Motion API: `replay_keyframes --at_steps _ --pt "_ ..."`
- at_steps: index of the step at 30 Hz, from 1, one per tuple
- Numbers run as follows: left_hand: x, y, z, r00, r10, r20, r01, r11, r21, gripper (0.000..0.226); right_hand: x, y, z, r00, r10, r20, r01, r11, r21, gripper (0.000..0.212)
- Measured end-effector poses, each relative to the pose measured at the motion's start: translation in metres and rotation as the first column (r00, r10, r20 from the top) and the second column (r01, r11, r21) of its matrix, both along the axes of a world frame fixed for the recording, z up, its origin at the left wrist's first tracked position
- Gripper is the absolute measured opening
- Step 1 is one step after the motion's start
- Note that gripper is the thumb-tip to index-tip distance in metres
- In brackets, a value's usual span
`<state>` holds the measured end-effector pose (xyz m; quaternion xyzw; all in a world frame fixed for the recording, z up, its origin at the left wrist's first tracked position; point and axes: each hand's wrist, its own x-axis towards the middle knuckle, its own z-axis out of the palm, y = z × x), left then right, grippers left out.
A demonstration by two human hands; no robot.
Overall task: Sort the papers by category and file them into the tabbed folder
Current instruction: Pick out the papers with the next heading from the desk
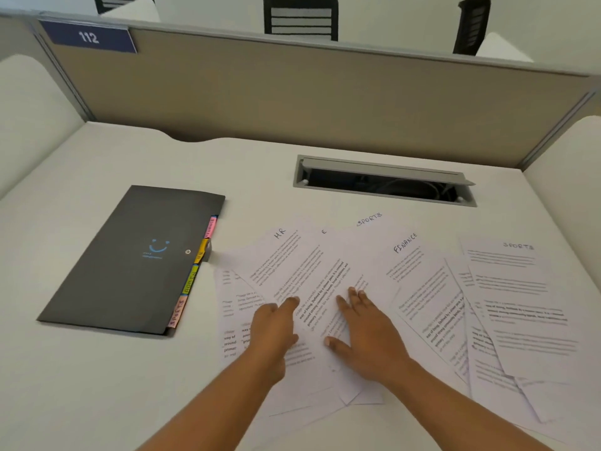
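loosely fanned papers (325, 271) (handwritten headings), folder (130, 258) shut

A white desk (97, 385) is filling the lower frame. A dark folder (130, 262) is lying closed at centre left, its coloured tabs (190, 281) sticking out along its right edge. Loose papers (422, 288) are lying fanned and overlapping from the centre to the lower right (headings HR, FINANCE and SPORTS are showing), just beside the folder. A grey hatch (383, 172) is sitting open above them.

Open-plan office workstation. White desk (97, 369) with cable hatch (383, 182), far beige partition panel (292, 92) bearing number plate "112" (88, 37). Black mesh office chairs (300, 18) beyond.
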<state>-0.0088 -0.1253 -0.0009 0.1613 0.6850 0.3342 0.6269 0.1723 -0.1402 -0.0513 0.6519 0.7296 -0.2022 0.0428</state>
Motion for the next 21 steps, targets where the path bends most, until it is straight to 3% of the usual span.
replay_keyframes --at_steps 5,12,17,21 --pt "0.017 0.017 0.008 0.962 0.251 0.102 -0.242 0.966 -0.094 0.036 -0.002 -0.001 0.002 0.999 0.022 0.034 -0.022 1.000 -0.001 0.091" --pt "0.020 0.039 0.002 0.944 0.325 0.048 -0.320 0.943 -0.096 0.022 -0.004 0.000 0.010 0.999 0.034 0.039 -0.033 0.999 -0.037 0.090" --pt "0.011 0.048 -0.003 0.967 0.255 0.032 -0.249 0.960 -0.128 0.022 -0.005 0.001 0.010 0.999 0.035 0.039 -0.033 0.998 -0.052 0.091" --pt "0.013 0.044 -0.005 0.984 0.170 -0.050 -0.168 0.985 0.035 0.012 -0.006 0.000 0.010 0.999 0.024 0.028 -0.023 0.998 -0.053 0.091"
